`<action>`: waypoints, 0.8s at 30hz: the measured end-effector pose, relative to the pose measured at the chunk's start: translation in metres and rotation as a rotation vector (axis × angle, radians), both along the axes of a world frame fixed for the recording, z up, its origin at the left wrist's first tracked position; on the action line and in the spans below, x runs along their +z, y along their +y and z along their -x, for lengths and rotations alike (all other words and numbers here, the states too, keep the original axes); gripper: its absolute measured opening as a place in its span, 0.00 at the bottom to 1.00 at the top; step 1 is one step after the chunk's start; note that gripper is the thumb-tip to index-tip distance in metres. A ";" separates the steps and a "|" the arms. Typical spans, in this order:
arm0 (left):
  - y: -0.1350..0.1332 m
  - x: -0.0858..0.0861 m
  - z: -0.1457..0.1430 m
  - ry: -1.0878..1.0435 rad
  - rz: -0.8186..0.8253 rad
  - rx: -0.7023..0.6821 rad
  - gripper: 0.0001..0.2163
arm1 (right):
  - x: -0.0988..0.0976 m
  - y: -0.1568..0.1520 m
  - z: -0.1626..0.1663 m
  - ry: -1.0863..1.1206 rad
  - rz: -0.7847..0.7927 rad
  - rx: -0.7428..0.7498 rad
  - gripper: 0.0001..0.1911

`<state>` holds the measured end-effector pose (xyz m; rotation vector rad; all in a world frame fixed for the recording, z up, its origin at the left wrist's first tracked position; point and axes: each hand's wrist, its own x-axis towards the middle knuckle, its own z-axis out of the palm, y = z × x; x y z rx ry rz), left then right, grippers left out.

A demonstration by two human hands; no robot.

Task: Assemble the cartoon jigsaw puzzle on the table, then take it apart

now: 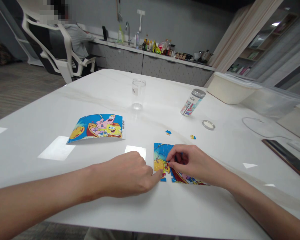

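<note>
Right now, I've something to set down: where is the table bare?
The table is bare beyond the sheet, left of the jar, and between jar and tube. Crowded: around the puzzle, with left hand, right hand and loose pieces.

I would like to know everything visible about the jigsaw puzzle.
The jigsaw puzzle lies flat on the white table, incomplete, with a gap at its near edge. Its thin, card-like pieces show blue, yellow and dark red printing. The left hand touches its left part; the right hand, seemingly pinching a piece, hides part of it.
</note>
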<state>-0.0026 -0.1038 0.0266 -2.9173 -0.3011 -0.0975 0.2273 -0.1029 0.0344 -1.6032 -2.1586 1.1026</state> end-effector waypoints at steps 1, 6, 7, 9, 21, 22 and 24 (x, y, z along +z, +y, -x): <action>0.000 0.000 0.000 0.001 0.002 0.001 0.08 | -0.001 0.000 0.000 -0.004 -0.011 0.004 0.03; -0.001 0.002 0.000 0.003 0.012 0.007 0.07 | -0.001 0.000 0.000 -0.022 -0.075 0.033 0.03; -0.001 0.002 0.000 0.006 0.012 0.009 0.07 | 0.000 -0.001 -0.001 -0.026 -0.116 0.058 0.03; -0.001 0.001 0.001 0.012 0.009 0.008 0.08 | 0.004 -0.001 -0.003 -0.024 -0.242 0.184 0.04; 0.000 0.001 0.000 0.016 0.011 0.007 0.08 | 0.014 -0.005 -0.012 -0.208 -0.555 0.662 0.15; 0.000 0.001 0.000 0.015 0.011 0.008 0.08 | 0.014 -0.005 -0.012 -0.210 -0.554 0.661 0.15; -0.001 0.002 0.000 0.020 0.013 0.009 0.07 | 0.014 -0.005 -0.011 -0.201 -0.557 0.658 0.14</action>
